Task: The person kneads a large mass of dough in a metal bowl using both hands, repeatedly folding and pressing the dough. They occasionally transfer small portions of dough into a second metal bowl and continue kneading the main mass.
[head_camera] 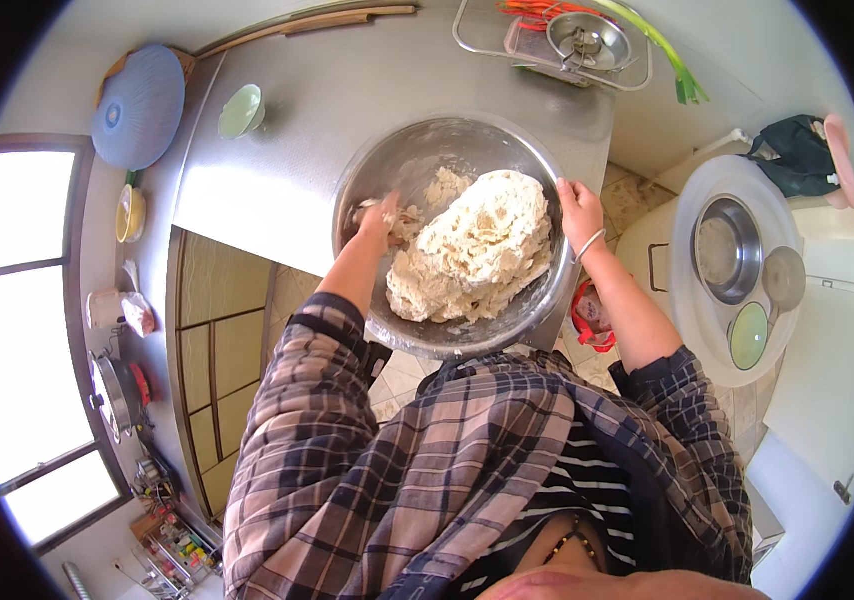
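A large stainless steel bowl (442,139) stands at the counter's front edge, close to my body. In it lies a big lump of rough, shaggy dough (483,240), with loose scraps of dough (445,187) to its left. My left hand (380,221) is inside the bowl at its left wall, against dough scraps; its fingers are partly hidden, so its hold is unclear. My right hand (580,214) grips the bowl's right rim, thumb on top, with a bangle at the wrist.
A steel counter (299,97) carries a pale green bowl (241,111) at the back left. A wire rack (472,49) with a metal bowl stands at the back right. A round stool or table (686,300) at the right holds a steel basin (728,247). A red-rimmed bag (593,319) is below.
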`<act>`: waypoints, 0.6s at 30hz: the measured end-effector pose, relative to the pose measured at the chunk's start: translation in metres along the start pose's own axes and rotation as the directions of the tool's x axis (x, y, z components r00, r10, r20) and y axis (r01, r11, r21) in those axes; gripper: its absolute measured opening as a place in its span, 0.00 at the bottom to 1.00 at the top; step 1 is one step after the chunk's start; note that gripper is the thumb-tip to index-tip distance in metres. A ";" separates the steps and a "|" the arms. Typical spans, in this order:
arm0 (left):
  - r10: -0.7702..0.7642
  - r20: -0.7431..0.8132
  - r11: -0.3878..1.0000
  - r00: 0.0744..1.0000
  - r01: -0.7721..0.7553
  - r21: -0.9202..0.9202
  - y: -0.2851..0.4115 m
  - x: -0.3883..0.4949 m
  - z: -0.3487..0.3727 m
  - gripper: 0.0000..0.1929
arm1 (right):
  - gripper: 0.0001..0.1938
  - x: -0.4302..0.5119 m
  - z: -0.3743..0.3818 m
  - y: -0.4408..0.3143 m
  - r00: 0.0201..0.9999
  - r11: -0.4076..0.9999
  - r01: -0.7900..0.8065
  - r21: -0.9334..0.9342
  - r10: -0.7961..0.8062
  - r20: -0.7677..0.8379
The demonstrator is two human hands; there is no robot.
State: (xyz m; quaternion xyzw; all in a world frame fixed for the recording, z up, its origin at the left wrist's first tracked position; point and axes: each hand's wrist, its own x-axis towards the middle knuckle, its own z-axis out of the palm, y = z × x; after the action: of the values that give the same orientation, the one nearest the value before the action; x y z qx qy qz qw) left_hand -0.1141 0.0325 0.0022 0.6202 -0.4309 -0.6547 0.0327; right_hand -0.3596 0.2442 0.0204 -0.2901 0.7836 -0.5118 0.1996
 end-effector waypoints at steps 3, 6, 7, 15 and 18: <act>0.217 0.183 0.708 0.959 -0.284 0.647 0.021 0.044 0.055 0.25 | 0.22 0.002 -0.003 -0.003 0.999 0.999 -0.033 -0.024 0.033 0.011; 0.446 0.269 0.132 0.853 -0.361 0.923 0.039 0.071 0.110 0.26 | 0.22 0.004 -0.003 -0.005 0.999 0.998 -0.052 -0.045 0.053 0.010; 0.357 0.312 0.133 0.880 -0.379 0.916 0.043 0.079 0.117 0.26 | 0.23 0.005 -0.004 -0.005 0.998 0.997 -0.055 -0.056 0.055 0.012; 0.054 0.529 -0.503 0.847 -0.435 0.747 -0.026 0.031 -0.010 0.22 | 0.24 0.003 0.000 -0.006 0.999 0.997 -0.039 -0.071 0.041 0.024; -0.155 0.444 -0.355 0.882 -0.469 0.809 -0.039 -0.019 -0.033 0.27 | 0.25 0.006 0.004 -0.007 0.999 0.997 0.004 -0.073 -0.001 0.039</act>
State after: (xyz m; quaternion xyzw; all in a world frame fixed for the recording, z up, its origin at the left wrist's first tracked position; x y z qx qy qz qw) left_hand -0.0630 0.0501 -0.0016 0.1683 -0.8580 -0.1156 -0.4714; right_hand -0.3601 0.2351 0.0251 -0.3082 0.7974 -0.4774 0.2032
